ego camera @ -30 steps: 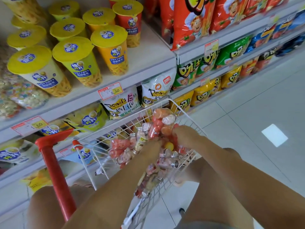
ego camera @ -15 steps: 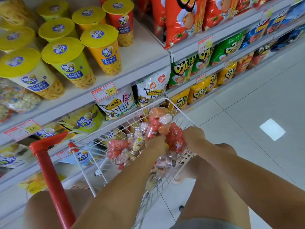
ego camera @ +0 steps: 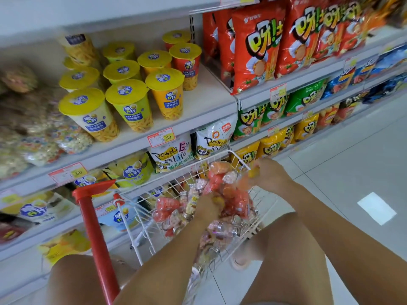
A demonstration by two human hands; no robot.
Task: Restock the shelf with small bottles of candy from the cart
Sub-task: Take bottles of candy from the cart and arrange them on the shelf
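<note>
White wire forms the cart [ego camera: 141, 227], parked close against the shelving with its red handle [ego camera: 94, 227] on the near side. It is heaped with small clear bottles [ego camera: 167, 203] with silver caps, full of pink, red and orange sweets, and the pile reaches the rim at the far end. So the stock is all in the cart, and I see none of these bottles on a shelf [ego camera: 198, 111] yet. The left hand [ego camera: 209, 209] is sunk into the middle of the heap with its fingers hidden among the bottles, and I cannot tell whether it grips any. The right hand [ego camera: 271, 172] is raised over the far right corner of the basket, fingers curled round a blurred yellow-orange bottle, perhaps more than one. The step looks like gathering a handful to carry up. I would take only as many as each hand can truly close on, grip them by the body and not the cap, and lift them clear of the rim so none snags or drops through the wire. These round bottles will likely roll, so each should be stood upright, cap up, in a tidy row. Above the cart the shelf holds yellow-lidded cups [ego camera: 130, 104] of potato sticks, with bare board just in front of them. Red bags [ego camera: 257, 47] fill the next bay. Which spot is meant for the candy I cannot tell.
</note>
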